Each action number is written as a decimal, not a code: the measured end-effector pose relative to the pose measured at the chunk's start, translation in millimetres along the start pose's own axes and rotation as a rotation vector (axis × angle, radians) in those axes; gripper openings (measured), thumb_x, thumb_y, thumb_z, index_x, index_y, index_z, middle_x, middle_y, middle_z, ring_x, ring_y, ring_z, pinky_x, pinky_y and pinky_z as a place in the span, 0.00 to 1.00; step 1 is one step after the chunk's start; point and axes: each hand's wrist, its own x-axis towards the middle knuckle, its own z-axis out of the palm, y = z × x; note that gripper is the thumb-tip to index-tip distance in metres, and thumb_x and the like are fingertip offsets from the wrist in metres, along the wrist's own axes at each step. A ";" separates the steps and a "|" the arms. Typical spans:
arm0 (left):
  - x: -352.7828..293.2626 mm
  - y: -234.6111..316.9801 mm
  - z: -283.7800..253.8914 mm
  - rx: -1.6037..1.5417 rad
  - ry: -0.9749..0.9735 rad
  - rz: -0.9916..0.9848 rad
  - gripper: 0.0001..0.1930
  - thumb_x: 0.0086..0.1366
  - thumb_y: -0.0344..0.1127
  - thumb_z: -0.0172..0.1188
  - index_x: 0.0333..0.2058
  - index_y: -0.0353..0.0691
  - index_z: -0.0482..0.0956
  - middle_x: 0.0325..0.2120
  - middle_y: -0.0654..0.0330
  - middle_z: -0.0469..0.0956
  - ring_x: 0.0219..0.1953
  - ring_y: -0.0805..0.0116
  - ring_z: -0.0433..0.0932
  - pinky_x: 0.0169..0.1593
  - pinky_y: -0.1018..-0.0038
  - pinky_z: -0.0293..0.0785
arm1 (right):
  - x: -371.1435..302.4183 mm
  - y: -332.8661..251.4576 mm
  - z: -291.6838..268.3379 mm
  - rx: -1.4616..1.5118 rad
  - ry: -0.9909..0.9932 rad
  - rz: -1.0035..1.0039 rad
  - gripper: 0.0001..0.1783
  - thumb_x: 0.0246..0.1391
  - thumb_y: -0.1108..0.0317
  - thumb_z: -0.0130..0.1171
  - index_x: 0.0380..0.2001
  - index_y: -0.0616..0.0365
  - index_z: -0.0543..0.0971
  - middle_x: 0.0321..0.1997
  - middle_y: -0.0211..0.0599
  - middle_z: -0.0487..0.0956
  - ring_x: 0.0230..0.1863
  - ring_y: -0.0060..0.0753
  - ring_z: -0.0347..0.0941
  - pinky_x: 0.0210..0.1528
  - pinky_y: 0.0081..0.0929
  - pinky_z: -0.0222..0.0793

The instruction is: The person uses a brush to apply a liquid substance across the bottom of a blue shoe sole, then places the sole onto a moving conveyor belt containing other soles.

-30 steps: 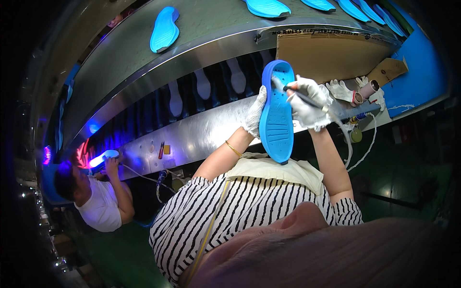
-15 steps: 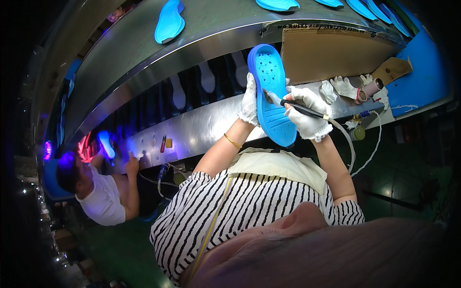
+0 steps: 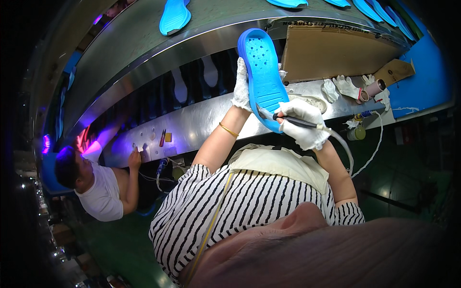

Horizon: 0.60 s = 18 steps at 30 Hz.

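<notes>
In a white glove, my left hand point(image 3: 242, 87) is closed around the sides of a blue shoe sole point(image 3: 264, 72), held up over the metal ledge. One end of the sole has a cluster of small holes, and ridges cross its middle. My right hand point(image 3: 305, 124), also gloved, grips a black-handled brush point(image 3: 300, 122) with a pale hose running from its rear. The brush's bristles point(image 3: 263, 111) touch the sole near its lower left edge. My right fingers cover part of the sole's near end.
Several blue soles lie on the belt point(image 3: 230, 10), one sole point(image 3: 174, 17) at left. A cardboard sheet point(image 3: 336, 53) leans behind the ledge point(image 3: 189, 115). Spare gloves point(image 3: 346, 87) and a cup point(image 3: 375, 88) lie right. A co-worker point(image 3: 101, 192) sits left.
The sole has shifted slightly up and left in my left hand. My right hand has brought the brush down toward its near end. The co-worker's arm now reaches toward the belt.
</notes>
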 end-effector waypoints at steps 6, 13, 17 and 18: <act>-9.9 -7.0 13.5 -0.156 -0.049 -0.028 0.53 0.52 0.79 0.39 0.62 0.37 0.56 0.56 0.43 0.64 0.56 0.46 0.66 0.59 0.50 0.64 | 18.2 3.5 -24.5 0.219 0.160 0.189 0.06 0.50 0.77 0.61 0.33 0.63 0.77 0.32 0.31 0.79 0.32 0.17 0.74 0.36 0.18 0.71; -16.5 -21.3 25.2 0.079 0.003 -0.017 0.50 0.56 0.76 0.37 0.63 0.37 0.54 0.58 0.43 0.62 0.57 0.46 0.66 0.60 0.51 0.64 | 12.9 4.9 -18.1 0.299 0.174 0.022 0.06 0.51 0.81 0.56 0.33 0.62 0.73 0.35 0.35 0.77 0.35 0.19 0.73 0.40 0.19 0.71; -3.1 -6.0 14.7 0.106 -0.106 -0.015 0.49 0.58 0.74 0.37 0.64 0.37 0.52 0.60 0.45 0.60 0.60 0.45 0.63 0.61 0.52 0.63 | 5.6 -3.1 2.3 0.250 0.032 0.007 0.07 0.48 0.81 0.58 0.32 0.62 0.73 0.34 0.35 0.75 0.35 0.22 0.73 0.40 0.22 0.71; -3.7 -6.0 15.5 0.119 -0.092 0.023 0.49 0.58 0.74 0.37 0.64 0.37 0.51 0.60 0.45 0.60 0.60 0.45 0.63 0.61 0.52 0.62 | 7.0 1.6 -6.4 0.199 -0.011 -0.023 0.08 0.48 0.82 0.57 0.32 0.62 0.73 0.33 0.34 0.75 0.35 0.22 0.73 0.39 0.21 0.71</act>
